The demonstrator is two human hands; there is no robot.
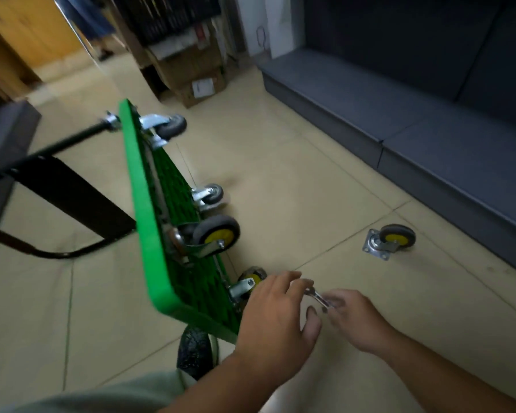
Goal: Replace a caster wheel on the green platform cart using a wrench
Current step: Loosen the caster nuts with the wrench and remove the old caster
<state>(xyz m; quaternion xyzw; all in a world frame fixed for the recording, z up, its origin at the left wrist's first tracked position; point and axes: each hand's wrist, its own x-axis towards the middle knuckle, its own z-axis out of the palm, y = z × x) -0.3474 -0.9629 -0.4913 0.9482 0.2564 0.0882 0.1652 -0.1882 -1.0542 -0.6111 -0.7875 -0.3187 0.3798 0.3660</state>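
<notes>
The green platform cart (143, 210) stands tipped on its side edge, underside facing right, with several casters bolted on. The nearest caster (246, 283), grey with a yellow hub, sits right by my hands. My right hand (352, 318) pinches the handle of a small metal wrench (318, 296). My left hand (276, 317) hovers over the wrench's head end, fingers curled around it next to the nearest caster. A loose caster (389, 241) with a square mounting plate lies on the floor tiles to the right.
A grey sofa (414, 120) runs along the right side. Cardboard boxes (191, 76) stand at the back. The cart's black folded handle (57, 189) lies to the left. My shoe (194, 353) is under the cart's near corner.
</notes>
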